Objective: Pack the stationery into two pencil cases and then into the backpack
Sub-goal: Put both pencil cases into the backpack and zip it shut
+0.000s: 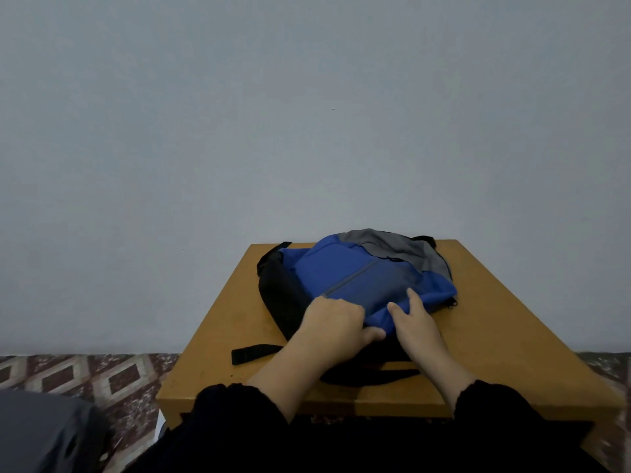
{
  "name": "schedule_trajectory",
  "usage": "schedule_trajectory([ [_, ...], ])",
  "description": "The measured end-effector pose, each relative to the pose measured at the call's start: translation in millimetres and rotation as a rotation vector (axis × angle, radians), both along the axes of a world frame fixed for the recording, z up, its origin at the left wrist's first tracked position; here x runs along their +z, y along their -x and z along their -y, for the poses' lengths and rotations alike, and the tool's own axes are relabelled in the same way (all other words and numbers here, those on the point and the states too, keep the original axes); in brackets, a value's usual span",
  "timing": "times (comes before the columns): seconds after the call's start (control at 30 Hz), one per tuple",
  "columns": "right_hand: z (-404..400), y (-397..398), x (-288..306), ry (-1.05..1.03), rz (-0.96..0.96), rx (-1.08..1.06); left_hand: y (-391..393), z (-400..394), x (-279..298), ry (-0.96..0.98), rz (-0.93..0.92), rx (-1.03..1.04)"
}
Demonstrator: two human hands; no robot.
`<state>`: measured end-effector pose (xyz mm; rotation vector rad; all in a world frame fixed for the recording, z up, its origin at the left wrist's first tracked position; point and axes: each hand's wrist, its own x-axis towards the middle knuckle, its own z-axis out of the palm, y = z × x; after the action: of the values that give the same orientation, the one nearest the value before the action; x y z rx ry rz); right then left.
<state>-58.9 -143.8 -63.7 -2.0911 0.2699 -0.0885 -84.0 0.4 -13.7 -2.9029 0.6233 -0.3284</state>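
The blue backpack (pixel 358 278) lies flat mid-table (pixel 512 336), left hand (pixel 333 324) curled and gripping its near edge while the right hand (pixel 415 319) pinches the fabric beside it, probably steadying the opening; no pencil cases visible.

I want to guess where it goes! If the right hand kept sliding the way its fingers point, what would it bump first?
The right hand already grips the blue backpack. Going straight on, it would probably just push further up the backpack's front panel, towards the grey top.
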Motion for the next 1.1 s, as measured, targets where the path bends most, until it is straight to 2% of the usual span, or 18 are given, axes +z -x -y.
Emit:
schedule_trajectory([
  [0.1,-0.4,6.8,4.7,0.328,-0.048,-0.057,-14.9,-18.7,11.5,0.134,0.085,0.017],
  [0.17,-7.0,16.6,9.6,0.487,0.072,-0.031,-33.4,-40.0,15.0,0.16,0.159,0.092],
  [0.27,-24.6,27.2,16.1,0.587,0.249,0.155,-60.2,-72.1,13.7,0.091,0.215,0.196],
  [0.47,-60.8,26.6,23.1,0.751,0.256,0.381,-80.4,-102.1,13.6,-0.06,0.049,0.237],
  [0.7,-50.5,20.1,13.9,0.803,0.304,0.405,-83.2,-114.6,-2.3,-0.099,-0.064,0.249],
  [1.1,-21.5,18.4,21.6,0.783,0.26,0.353,-51.6,-109.3,-5.5,-0.066,-0.006,0.236],
])
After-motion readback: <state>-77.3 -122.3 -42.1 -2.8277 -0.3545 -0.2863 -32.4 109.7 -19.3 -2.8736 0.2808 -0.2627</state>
